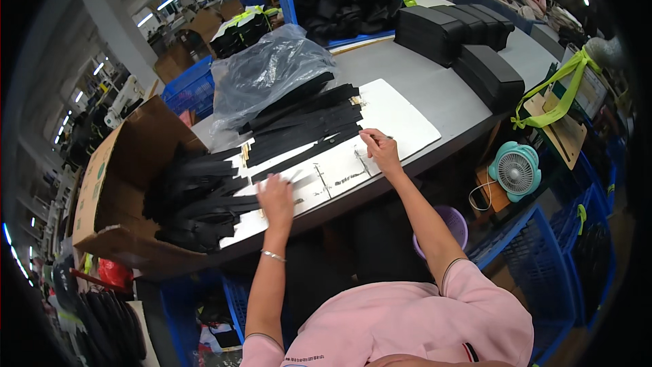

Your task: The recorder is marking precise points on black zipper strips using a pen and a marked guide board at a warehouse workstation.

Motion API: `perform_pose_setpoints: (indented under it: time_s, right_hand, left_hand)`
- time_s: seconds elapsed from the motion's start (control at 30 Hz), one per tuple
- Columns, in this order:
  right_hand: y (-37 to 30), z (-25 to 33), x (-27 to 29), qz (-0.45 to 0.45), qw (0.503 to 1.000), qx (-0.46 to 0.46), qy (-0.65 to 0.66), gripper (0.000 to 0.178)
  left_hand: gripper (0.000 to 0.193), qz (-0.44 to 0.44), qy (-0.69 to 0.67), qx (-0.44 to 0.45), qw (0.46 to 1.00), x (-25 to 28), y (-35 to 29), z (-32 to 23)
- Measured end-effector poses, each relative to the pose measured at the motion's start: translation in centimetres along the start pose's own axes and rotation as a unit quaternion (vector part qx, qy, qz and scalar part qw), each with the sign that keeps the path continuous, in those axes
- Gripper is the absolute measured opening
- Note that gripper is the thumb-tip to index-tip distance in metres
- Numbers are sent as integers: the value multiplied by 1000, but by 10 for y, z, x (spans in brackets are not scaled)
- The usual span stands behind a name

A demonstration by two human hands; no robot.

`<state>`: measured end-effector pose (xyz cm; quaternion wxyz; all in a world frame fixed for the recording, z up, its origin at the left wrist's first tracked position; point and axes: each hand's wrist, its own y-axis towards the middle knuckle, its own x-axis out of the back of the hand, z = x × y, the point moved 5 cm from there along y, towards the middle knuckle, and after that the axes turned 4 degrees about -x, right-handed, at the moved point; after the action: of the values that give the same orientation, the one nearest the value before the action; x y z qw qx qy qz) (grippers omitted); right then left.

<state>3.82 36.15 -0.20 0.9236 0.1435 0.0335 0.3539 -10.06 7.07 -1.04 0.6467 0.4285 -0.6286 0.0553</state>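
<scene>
A white board with hand-drawn dark lines and marks lies along the table's front edge. Several flat black strips are laid side by side across it. My right hand is over the board by the right end of the nearest strip, fingers curled into a pinch; a small dark bit shows at its fingertips, too small to name. My left hand is over the board's left part, next to the pile of black strips spilling from a cardboard box. Motion smears its fingers, and a faint pale streak shows beside them.
Behind the strips rests a clear plastic bag. Black padded blocks stand at the back right, beside a blue crate heaped with black pieces. Right of the table are a teal fan and a purple basket.
</scene>
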Motion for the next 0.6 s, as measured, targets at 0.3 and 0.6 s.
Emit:
perform_pose_setpoints:
  time_s: [0.3, 0.6]
  right_hand:
    - [-100, 23, -52, 50, 893, 319, -313, 34]
    - [-62, 12, 16, -19, 856, 317, -408, 28]
  left_hand:
    - [54, 17, -45, -80, 996, -39, -7, -104]
    - [61, -11, 14, -31, 999, -7, -27, -52]
